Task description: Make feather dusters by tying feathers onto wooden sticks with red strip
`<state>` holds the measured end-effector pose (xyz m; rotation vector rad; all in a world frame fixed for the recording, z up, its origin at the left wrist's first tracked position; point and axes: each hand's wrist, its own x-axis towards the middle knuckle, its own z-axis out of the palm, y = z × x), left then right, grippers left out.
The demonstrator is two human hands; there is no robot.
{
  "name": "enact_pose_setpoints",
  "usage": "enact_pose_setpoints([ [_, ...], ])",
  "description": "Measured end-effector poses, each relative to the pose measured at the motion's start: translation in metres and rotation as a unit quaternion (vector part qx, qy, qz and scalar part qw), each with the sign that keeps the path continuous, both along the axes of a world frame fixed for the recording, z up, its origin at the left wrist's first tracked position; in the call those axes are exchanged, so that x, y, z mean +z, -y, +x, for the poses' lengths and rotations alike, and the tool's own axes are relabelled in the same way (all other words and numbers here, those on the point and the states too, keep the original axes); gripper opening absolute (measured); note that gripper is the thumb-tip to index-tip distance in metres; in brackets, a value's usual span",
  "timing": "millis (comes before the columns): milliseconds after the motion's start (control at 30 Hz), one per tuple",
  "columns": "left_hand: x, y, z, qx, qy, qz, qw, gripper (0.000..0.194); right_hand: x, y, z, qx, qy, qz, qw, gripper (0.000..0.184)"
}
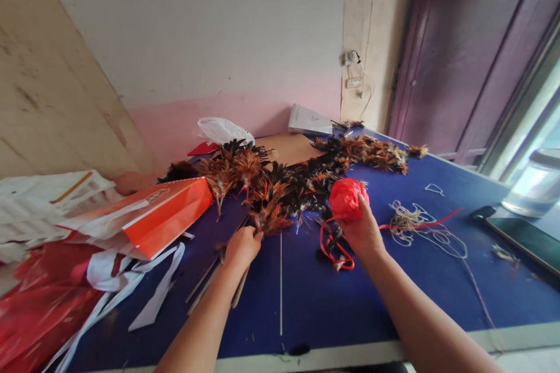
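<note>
My right hand (363, 230) is wrapped around a ball of bright red yarn (345, 198), above the right half of the table. A loose loop of red strand (339, 265) hangs below the ball and lies on the blue surface. At the near end of a bunch of brown and black feathers (268, 210), my left hand (241, 247) is closed, knuckles up. Its fingertips are partly hidden. Thin sticks (238, 291) lie under and beside that hand. More feather bunches (371, 151) spread across the back of the blue table (324, 320).
An orange and white paper bag (175, 215), white straps (153, 297) and red plastic (52, 297) crowd the left. Tangled string (409, 224), a dark phone-like slab (525, 245) and a clear container (531, 183) are at right. A boxed item (308, 120) stands behind.
</note>
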<state>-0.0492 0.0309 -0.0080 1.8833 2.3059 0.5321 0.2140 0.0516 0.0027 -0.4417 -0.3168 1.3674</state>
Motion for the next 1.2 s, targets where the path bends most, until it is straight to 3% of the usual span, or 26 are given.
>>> enact_pose_setpoints([
  [167,0.026,0.015,-0.016,-0.015,0.031,0.022,0.999,0.021,0.004,0.003,0.0,0.01,-0.002,0.004,1.0,0.031],
  [300,0.05,0.03,0.001,-0.053,0.092,0.091,0.99,0.026,0.008,0.007,-0.003,0.025,-0.01,0.002,1.0,0.027],
  [367,0.055,0.037,0.026,-0.115,0.289,0.116,0.943,0.024,0.01,0.01,-0.006,0.039,-0.012,0.028,0.999,0.025],
  [433,0.055,0.041,0.058,-0.152,0.455,0.072,0.875,0.025,0.011,0.013,-0.008,0.061,-0.006,0.067,0.996,0.027],
  [533,0.049,0.042,0.104,-0.192,0.57,-0.017,0.799,0.025,0.011,0.017,-0.009,0.091,0.011,0.099,0.991,0.032],
  [600,0.044,0.04,0.127,-0.173,0.605,-0.049,0.776,0.03,0.012,0.018,-0.008,0.104,0.015,0.104,0.989,0.035],
  [733,0.031,0.036,0.147,-0.209,0.585,-0.115,0.775,0.024,0.013,0.018,-0.002,0.096,-0.003,0.093,0.991,0.038],
  [900,0.025,0.039,0.143,-0.218,0.521,-0.11,0.818,0.035,0.009,0.008,0.011,0.067,-0.036,0.048,0.996,0.035],
  [1033,0.043,0.046,0.129,-0.241,0.489,-0.039,0.838,0.038,0.0,-0.005,0.022,0.031,-0.057,0.034,0.997,0.028],
  [1200,0.079,0.059,0.111,-0.282,0.563,-0.058,0.775,0.036,-0.007,-0.012,0.027,-0.008,-0.026,0.036,0.999,0.029],
])
